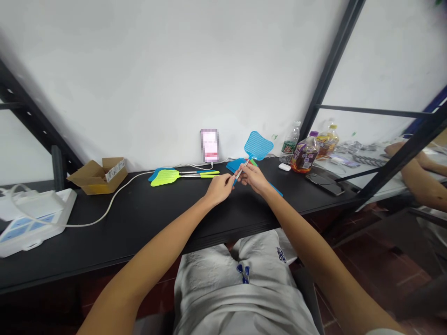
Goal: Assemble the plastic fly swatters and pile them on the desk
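Note:
Both my hands meet over the black table (146,218), holding a blue fly swatter (257,145) that tilts up and to the right. My left hand (219,188) pinches the lower end of its thin metal shaft. My right hand (254,177) grips the shaft a little higher, fingers closed. The blue mesh head stands raised in front of the white wall. A yellow-green fly swatter (166,177) lies flat on the table left of my hands, on top of another blue one (154,174). More blue swatter parts (236,164) lie behind my hands.
A phone (209,145) leans on the wall with a white cable running left. An open cardboard box (98,176) and a white power strip (33,218) sit at the left. Bottles (304,156), white earbuds case (284,167) and a dark phone (324,182) stand at right. Another person's arm (422,184) rests beyond the black frame.

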`<state>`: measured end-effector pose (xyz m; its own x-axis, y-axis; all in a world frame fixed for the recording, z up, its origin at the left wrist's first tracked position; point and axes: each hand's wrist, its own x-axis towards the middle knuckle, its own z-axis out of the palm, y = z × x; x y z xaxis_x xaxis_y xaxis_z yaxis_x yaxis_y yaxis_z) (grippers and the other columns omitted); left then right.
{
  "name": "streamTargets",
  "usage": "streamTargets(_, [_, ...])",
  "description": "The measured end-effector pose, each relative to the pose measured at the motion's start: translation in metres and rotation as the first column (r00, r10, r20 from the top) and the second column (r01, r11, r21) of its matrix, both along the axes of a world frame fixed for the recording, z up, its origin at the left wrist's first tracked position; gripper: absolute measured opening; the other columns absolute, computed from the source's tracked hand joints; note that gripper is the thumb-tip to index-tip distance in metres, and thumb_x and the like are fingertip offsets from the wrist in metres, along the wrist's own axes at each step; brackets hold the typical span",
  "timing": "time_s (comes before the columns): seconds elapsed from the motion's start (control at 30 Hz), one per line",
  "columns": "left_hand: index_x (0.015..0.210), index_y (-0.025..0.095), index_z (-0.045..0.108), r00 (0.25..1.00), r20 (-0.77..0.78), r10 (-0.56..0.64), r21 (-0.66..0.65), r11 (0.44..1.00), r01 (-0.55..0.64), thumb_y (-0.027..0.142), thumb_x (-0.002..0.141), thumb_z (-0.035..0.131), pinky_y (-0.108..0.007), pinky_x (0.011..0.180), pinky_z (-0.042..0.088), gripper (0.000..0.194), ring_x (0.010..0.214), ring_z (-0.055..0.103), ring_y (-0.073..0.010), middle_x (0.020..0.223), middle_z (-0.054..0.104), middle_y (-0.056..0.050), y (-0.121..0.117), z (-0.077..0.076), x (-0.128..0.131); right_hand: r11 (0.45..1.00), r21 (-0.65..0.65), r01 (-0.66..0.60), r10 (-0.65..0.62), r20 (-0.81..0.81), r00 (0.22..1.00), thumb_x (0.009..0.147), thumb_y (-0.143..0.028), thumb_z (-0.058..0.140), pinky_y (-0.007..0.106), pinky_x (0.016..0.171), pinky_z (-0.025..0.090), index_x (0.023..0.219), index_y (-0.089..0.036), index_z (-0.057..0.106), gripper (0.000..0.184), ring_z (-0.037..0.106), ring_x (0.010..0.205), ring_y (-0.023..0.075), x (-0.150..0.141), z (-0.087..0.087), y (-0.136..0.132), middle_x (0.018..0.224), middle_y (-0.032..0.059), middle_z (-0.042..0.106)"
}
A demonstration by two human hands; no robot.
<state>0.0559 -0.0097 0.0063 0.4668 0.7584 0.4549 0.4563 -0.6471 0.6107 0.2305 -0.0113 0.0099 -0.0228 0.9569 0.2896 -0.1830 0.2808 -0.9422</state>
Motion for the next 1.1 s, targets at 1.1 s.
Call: streamTargets(1.1, [0.123,0.014,0.06,0.612,-0.597,0.519,0.242,0.843,-0.48,0.048,0.093,0.045,-0.052,0.098,0.04,0.048,0.12,0.049,-0.0386,0.13,0.051,-0.022,0.013,-0.008,-0.018,0.727,0.237,0.645,-0.351,0.935,0.053,0.079,-0.033,0.068,0.034,0.082,0.049,0.108,-0.025,0.075,0.031,0.067,0.101,0.0291,0.062,0.005,-0.003,0.107,0.0117,0.073])
